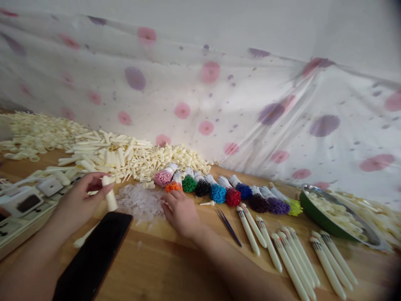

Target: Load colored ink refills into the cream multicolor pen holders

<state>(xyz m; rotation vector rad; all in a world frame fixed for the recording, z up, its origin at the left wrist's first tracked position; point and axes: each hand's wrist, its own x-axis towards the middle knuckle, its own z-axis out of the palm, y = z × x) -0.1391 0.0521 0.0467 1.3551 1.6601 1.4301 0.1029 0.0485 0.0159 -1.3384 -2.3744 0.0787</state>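
My left hand grips a short cream pen barrel piece between thumb and fingers, tilted above the end of a black phone. My right hand reaches to the edge of a heap of small clear plastic pieces, just in front of a bundle of orange-tipped pen refills. Its fingers are bent together, and whatever lies between their tips is too small to make out. More refill bundles in several colours, such as the red bundle, lie in a row to the right.
Cream pen parts are piled along the back. A power strip with chargers stands left. Tweezers and several multicolour pens lie right, near a green bowl of cream parts. A flowered plastic sheet covers the wall.
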